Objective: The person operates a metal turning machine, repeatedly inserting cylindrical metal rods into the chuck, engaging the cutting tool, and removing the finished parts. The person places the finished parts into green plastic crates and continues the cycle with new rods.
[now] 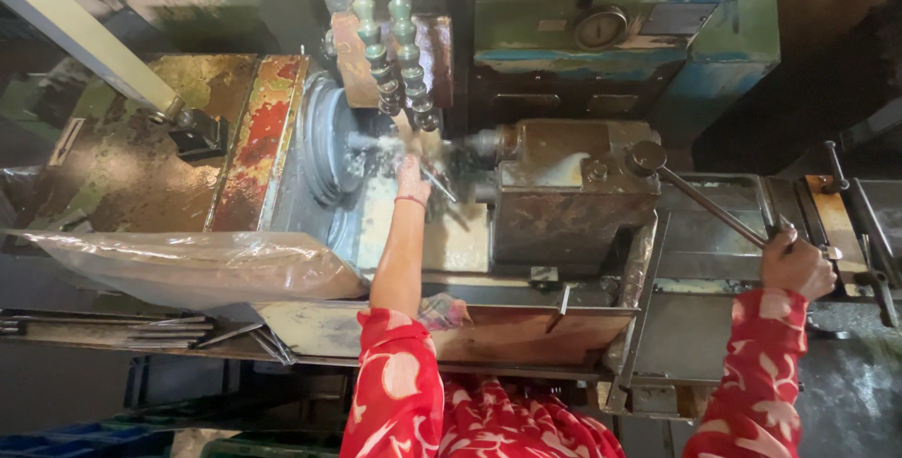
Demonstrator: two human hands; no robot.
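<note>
So here's me at the lathe. My left hand [411, 179] is stretched way out in front, right at the spot between the grey chuck [329, 143] and the rusty brown block [573, 190]. It's blurry there and there's pale milky coolant [395, 143] splashing around, so honestly I can't tell if the fingers are pinching anything or just resting. Something thin and metallic sticks out just to the right of that hand, but it's too smeared to name. Right above the hand hang two segmented green coolant hoses [395, 45], their tips pointing down at the same spot.

My right hand [797, 265] is far off to the right and closer to me, wrapped in a fist around the end of a long metal lever [709, 204]. The lever runs up and left from my fist to a round knob on the top corner of the brown block.

Left of my outstretched arm there's a crumpled clear plastic sheet [188, 265] draped over the machine edge, and a messy metal tray [526, 326] sits right under my elbow.
</note>
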